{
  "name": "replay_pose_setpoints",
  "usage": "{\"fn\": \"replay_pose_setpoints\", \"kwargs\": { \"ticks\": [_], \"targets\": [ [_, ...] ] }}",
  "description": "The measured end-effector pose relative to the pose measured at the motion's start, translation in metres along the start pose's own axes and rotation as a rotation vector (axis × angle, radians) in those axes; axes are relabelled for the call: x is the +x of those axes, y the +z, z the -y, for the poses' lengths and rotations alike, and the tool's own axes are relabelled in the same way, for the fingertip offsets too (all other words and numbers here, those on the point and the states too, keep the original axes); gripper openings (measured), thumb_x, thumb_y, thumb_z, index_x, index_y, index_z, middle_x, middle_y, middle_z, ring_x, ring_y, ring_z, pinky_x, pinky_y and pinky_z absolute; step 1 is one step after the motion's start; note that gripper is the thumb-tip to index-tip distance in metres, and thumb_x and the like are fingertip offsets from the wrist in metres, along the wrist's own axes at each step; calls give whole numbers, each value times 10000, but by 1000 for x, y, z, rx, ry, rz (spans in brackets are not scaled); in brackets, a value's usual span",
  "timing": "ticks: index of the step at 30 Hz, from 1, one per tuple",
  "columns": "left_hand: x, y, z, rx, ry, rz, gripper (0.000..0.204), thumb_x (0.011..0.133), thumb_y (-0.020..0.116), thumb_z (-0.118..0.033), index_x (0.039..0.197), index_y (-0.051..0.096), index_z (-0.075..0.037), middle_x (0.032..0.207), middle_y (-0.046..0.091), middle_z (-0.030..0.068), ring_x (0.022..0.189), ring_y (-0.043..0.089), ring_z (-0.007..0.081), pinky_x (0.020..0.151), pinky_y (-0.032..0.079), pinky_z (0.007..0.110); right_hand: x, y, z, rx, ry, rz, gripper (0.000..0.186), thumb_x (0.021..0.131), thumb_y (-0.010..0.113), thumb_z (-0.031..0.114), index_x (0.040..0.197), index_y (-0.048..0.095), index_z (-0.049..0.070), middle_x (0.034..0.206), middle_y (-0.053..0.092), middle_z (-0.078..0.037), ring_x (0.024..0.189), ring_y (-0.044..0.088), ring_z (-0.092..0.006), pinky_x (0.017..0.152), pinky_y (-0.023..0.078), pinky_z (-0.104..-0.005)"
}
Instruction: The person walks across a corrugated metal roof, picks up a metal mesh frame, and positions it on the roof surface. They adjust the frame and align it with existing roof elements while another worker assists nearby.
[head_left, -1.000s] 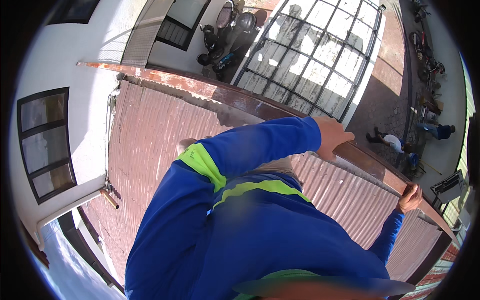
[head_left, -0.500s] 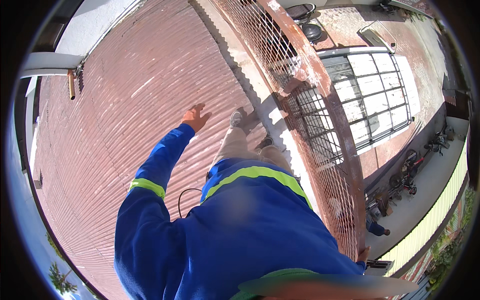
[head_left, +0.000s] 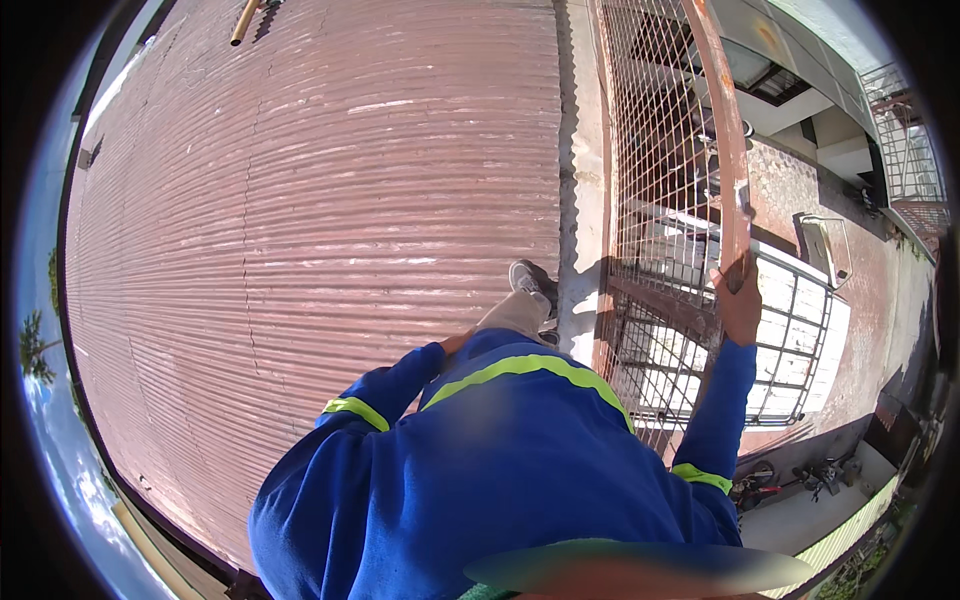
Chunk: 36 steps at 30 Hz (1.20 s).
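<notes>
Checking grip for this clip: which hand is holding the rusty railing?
The right hand, raised and gripping the rusty top rail; the left hand stays tucked near the knee.

The rusty metal rail (head_left: 722, 130) is running as a flat, reddish-brown bar from the top centre-right of the frame down to the middle right, bending slightly with the lens. Its paint is flaking and patches of orange rust are showing along its length. It is forming the top edge of a wire-mesh railing panel (head_left: 655, 170), whose fine grid is hanging just to its left and below it in a rusted frame. The right hand (head_left: 740, 300) is gripping the rail's lower end, fingers wrapped around it, at middle right of the frame.
</notes>
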<state>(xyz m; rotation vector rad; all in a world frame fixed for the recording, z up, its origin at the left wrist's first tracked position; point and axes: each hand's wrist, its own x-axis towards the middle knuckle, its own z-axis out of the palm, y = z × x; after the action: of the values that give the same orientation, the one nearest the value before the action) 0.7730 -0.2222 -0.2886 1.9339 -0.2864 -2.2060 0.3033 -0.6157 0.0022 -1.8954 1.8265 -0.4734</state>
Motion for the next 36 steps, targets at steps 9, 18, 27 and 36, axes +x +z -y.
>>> {"fn": "replay_pose_setpoints", "kwargs": {
  "ticks": [9, 18, 27, 36],
  "targets": [
    [-42, -82, -128, 277, -281, 32, 1001, 871, 524, -820, 1625, 307, -198, 1553, 445, 245, 1249, 610, 420, 1019, 522, 587, -3, 1, 1, -24, 77, -29, 715, 932, 740, 338, 1534, 446, 89, 1362, 648, -219, 1232, 649, -373, 1014, 502, -433],
    [24, -137, -255, 126, 9, -19, 1071, 819, 594, -816, 1627, 296, -179, 1582, 351, 293, 1350, 474, 463, 1111, 422, 555, 50, 63, -20, 306, 360, 137, 635, 961, 679, 273, 1506, 440, 53, 1238, 660, -171, 1121, 640, -228, 928, 515, -340],
    [-2, -257, -392, 249, 12, -229, 1145, 768, 663, -811, 1630, 284, -160, 1610, 258, 341, 1452, 338, 506, 1202, 322, 523, 182, 103, 49, 123, 732, 750, 521, 969, 688, 298, 1396, 543, 37, 1145, 687, -132, 1021, 676, -205, 843, 554, -319],
    [-90, -399, -450, 166, 144, -798, 1084, 780, 711, -749, 1628, 298, -214, 1626, 187, 370, 1513, 234, 517, 1239, 262, 530, 376, 245, 253, -74, 597, 1302, 434, 978, 696, 324, 1286, 645, 22, 1053, 713, -93, 922, 712, -183, 758, 592, -298]
  ]
}}
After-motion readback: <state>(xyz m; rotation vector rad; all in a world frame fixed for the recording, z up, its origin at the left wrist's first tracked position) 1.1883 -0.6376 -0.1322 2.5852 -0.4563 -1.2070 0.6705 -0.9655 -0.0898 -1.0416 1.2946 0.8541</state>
